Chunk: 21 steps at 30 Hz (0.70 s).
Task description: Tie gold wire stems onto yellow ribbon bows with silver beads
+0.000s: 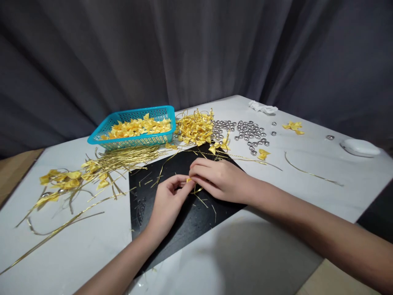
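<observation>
Over a black mat (172,229), my left hand (170,196) pinches a small yellow ribbon bow (188,180) between thumb and fingers; most of the bow is hidden. My right hand (216,176) meets it there, its fingers closed at the same bow. A bit of gold cord (198,191) shows just under the right fingers; whether it is fixed to the bow, I cannot tell. Short cord scraps (201,201) lie on the mat around the hands. Beyond my right hand rests another yellow bow (221,145) with cord on it.
A blue basket (135,140) of yellow bows stands at the back left, gold cords (132,157) bundled before it. Beside it are a bow heap (196,127) and silver beads (250,130). Finished-looking pieces (64,180) lie left; a white dish (360,146) and crumpled tissue (263,107) sit right.
</observation>
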Motion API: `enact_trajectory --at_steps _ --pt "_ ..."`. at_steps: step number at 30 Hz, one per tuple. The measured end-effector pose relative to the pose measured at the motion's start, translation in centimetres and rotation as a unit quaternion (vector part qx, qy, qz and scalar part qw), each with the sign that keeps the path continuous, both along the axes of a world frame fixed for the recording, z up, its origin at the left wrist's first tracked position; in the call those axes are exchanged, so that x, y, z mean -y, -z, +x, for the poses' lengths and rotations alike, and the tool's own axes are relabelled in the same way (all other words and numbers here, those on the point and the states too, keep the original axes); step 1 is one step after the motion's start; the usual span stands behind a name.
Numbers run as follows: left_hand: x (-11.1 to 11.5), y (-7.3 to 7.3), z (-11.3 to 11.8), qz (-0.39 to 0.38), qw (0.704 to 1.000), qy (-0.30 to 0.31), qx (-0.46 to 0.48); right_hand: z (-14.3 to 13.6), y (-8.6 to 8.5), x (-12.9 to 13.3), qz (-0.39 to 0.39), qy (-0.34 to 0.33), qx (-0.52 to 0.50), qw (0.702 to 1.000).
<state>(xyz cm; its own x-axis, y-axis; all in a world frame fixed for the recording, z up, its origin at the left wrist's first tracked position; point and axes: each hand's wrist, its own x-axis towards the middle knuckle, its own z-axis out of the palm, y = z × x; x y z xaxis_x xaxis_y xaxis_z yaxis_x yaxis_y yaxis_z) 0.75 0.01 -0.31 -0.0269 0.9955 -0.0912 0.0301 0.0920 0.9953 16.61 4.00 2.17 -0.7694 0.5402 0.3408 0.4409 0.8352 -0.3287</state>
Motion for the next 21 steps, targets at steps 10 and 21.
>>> enact_trajectory --at_steps 10,21 --pt "0.2 -0.5 0.2 -0.020 0.999 0.005 -0.026 -0.9 -0.9 0.3 -0.347 0.155 -0.048 0.924" --pt "0.2 -0.3 0.2 -0.020 0.998 -0.025 -0.046 -0.6 -1.4 -0.1 -0.359 0.213 -0.133 0.899"
